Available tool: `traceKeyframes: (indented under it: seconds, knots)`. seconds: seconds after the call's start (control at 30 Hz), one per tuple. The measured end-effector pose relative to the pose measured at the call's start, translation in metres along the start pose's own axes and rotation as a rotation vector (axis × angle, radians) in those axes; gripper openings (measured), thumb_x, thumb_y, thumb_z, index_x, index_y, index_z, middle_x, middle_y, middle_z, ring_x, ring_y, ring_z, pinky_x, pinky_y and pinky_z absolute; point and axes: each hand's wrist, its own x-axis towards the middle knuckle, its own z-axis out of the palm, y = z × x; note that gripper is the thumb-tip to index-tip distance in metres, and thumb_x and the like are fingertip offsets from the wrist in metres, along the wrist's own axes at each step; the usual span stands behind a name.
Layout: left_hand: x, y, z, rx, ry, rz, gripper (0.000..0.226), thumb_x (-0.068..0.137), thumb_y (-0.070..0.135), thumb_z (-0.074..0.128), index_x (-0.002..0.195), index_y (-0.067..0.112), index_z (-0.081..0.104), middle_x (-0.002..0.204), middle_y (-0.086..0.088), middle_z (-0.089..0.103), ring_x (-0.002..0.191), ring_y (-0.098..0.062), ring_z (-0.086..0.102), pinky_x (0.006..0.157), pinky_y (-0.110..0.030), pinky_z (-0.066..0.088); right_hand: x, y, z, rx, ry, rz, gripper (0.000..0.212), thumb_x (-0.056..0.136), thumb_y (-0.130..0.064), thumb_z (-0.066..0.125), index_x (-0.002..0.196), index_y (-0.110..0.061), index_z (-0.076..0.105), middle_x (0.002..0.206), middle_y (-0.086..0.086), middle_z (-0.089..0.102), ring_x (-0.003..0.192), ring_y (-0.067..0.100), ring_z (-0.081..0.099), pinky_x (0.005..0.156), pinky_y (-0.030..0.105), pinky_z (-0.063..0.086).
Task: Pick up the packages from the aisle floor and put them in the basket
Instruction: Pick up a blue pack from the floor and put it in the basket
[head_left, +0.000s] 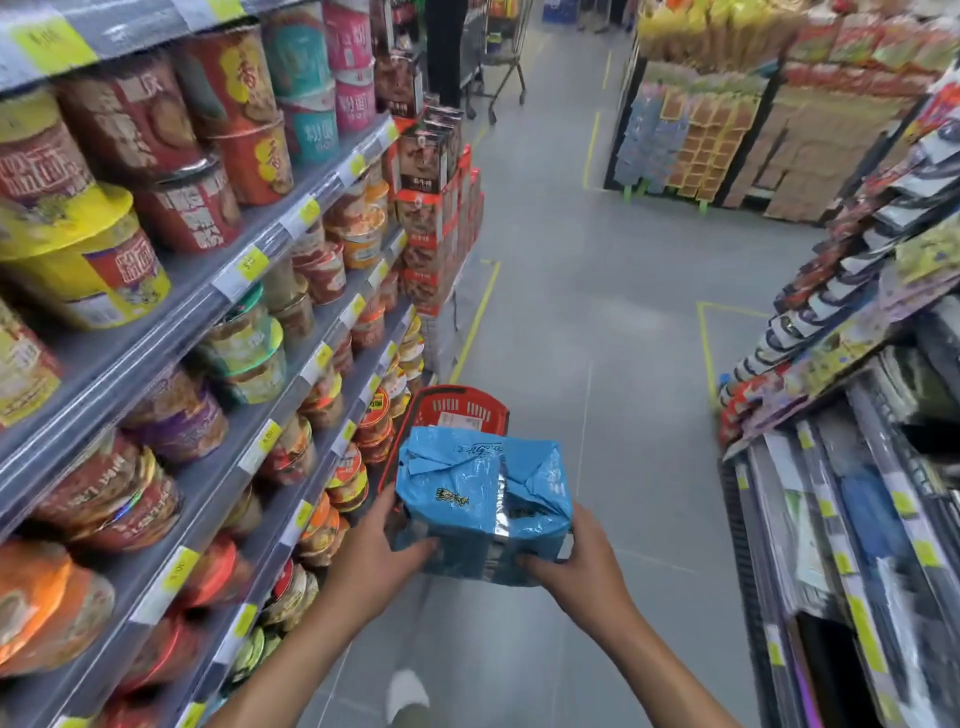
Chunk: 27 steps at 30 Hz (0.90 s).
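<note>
A blue multi-pack package is held up in front of me with both hands. My left hand grips its left near side, fingers curled under and thumb up the side. My right hand grips its right near corner. Just beyond and below the package stands a red plastic basket on the floor by the left shelf; only its far rim and wall show, the package hides the rest. Something pale lies inside the basket.
Shelves of noodle bowls line the left, racks of packets the right. The grey aisle floor runs ahead, with yellow tape lines. Stacked boxes stand past the basket. A person with a trolley is far ahead. My shoe shows below.
</note>
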Motion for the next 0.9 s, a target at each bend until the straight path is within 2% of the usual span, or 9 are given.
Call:
traceKeyframes:
  seconds: [0.07, 0.13, 0.23, 0.37, 0.4, 0.47, 0.53, 0.7, 0.9]
  knots:
    - [0.034, -0.005, -0.006, -0.025, -0.025, -0.062, 0.084, 0.065, 0.05, 0.085, 0.141, 0.049, 0.047, 0.132, 0.027, 0.063, 0.126, -0.001, 0.057, 0.106, -0.045, 0.051, 0.04, 0.003, 0.007, -0.028, -0.061, 0.03, 0.062, 0.064, -0.036, 0.081, 0.123, -0.041, 0.065, 0.122, -0.012, 0.06, 0.122, 0.005, 0.053, 0.099, 0.034, 0.053]
    - [0.073, -0.013, -0.015, -0.077, -0.051, -0.108, 0.091, 0.059, 0.062, 0.088, 0.139, 0.049, 0.048, 0.135, 0.024, 0.062, 0.129, -0.004, 0.056, 0.107, -0.045, 0.05, 0.08, 0.002, 0.018, -0.019, -0.16, 0.096, 0.058, 0.07, -0.04, 0.086, 0.124, -0.04, 0.063, 0.125, -0.011, 0.055, 0.123, 0.001, 0.05, 0.095, 0.021, 0.049]
    - [0.129, -0.017, -0.03, -0.2, -0.085, -0.157, 0.088, 0.056, 0.073, 0.086, 0.133, 0.044, 0.054, 0.129, 0.019, 0.068, 0.123, -0.005, 0.062, 0.102, -0.041, 0.053, 0.135, -0.008, 0.034, 0.12, -0.192, 0.229, 0.047, 0.076, -0.053, 0.082, 0.117, -0.032, 0.07, 0.122, -0.002, 0.067, 0.113, 0.011, 0.067, 0.086, 0.025, 0.057]
    - [0.218, -0.03, -0.044, -0.231, -0.068, -0.255, 0.088, 0.071, 0.084, 0.063, 0.139, 0.028, 0.054, 0.129, 0.008, 0.069, 0.122, -0.011, 0.063, 0.106, -0.042, 0.049, 0.206, -0.019, 0.055, 0.325, -0.159, 0.425, 0.017, 0.105, -0.032, 0.059, 0.116, -0.022, 0.068, 0.108, -0.008, 0.073, 0.088, 0.0, 0.073, 0.073, 0.025, 0.057]
    - [0.239, -0.035, -0.045, -0.208, -0.06, -0.293, 0.081, 0.08, 0.076, 0.061, 0.141, 0.023, 0.052, 0.133, 0.003, 0.067, 0.124, -0.015, 0.061, 0.109, -0.044, 0.046, 0.221, -0.016, 0.061, 0.334, -0.142, 0.468, 0.016, 0.106, -0.029, 0.057, 0.116, -0.022, 0.067, 0.111, -0.005, 0.073, 0.089, 0.003, 0.073, 0.073, 0.026, 0.057]
    - [0.274, -0.038, -0.043, -0.176, -0.069, -0.365, 0.043, 0.101, 0.042, 0.054, 0.135, 0.015, 0.054, 0.129, -0.007, 0.067, 0.119, -0.021, 0.062, 0.107, -0.045, 0.047, 0.248, -0.01, 0.071, 0.337, -0.122, 0.531, 0.015, 0.107, -0.024, 0.055, 0.118, -0.023, 0.065, 0.119, 0.001, 0.072, 0.094, 0.01, 0.072, 0.072, 0.028, 0.058]
    - [0.299, -0.041, -0.041, -0.179, -0.072, -0.436, 0.019, 0.104, 0.02, 0.049, 0.121, 0.018, 0.058, 0.115, -0.008, 0.07, 0.108, -0.026, 0.067, 0.101, -0.051, 0.052, 0.27, -0.006, 0.078, 0.342, -0.112, 0.571, 0.018, 0.107, -0.019, 0.053, 0.121, -0.022, 0.064, 0.118, 0.002, 0.072, 0.092, 0.01, 0.072, 0.065, 0.026, 0.057]
    - [0.367, -0.052, -0.033, -0.126, -0.109, -0.525, 0.019, 0.103, 0.012, 0.046, 0.106, 0.027, 0.057, 0.106, -0.005, 0.072, 0.098, -0.027, 0.071, 0.095, -0.054, 0.056, 0.343, 0.01, 0.085, 0.312, -0.131, 0.645, 0.029, 0.105, -0.006, 0.049, 0.123, -0.021, 0.065, 0.113, 0.0, 0.074, 0.089, 0.011, 0.073, 0.067, 0.029, 0.061]
    - [0.448, -0.095, -0.011, -0.161, -0.076, -0.658, 0.018, 0.103, 0.011, 0.051, 0.111, 0.027, 0.057, 0.115, -0.001, 0.072, 0.103, -0.019, 0.071, 0.09, -0.047, 0.06, 0.433, 0.045, 0.097, 0.357, -0.155, 0.692, 0.027, 0.11, -0.015, 0.042, 0.105, -0.03, 0.063, 0.103, -0.01, 0.07, 0.084, 0.004, 0.067, 0.063, 0.023, 0.056]
